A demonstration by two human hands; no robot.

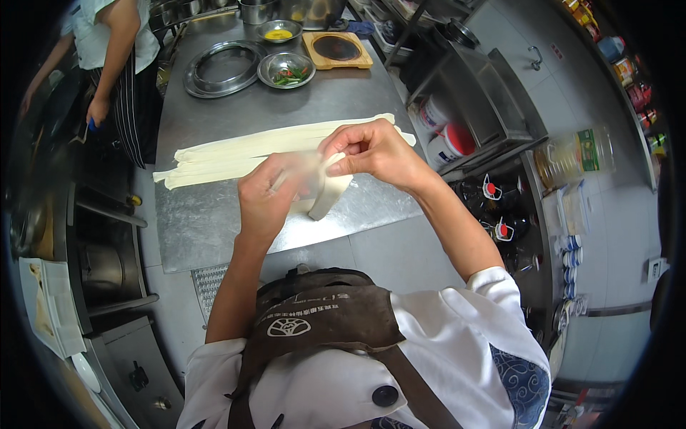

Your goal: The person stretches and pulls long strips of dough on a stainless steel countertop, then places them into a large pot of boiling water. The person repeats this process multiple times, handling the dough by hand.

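Long flat strips of pale dough lie side by side across a stainless steel table. Above the table's near part, my right hand pinches a shorter piece of dough between thumb and fingers, and the piece hangs down in a fold. My left hand is beside it, fingers curled at the dough's left side. A hazy blur covers the space between the hands, so the left fingertips' hold on the dough is not clear.
Farther back on the table are a round metal tray, a bowl of cut green and red vegetables, a bowl of yellow liquid and a wood-framed dark plate. A co-worker stands at the left. Shelving with bottles is at the right.
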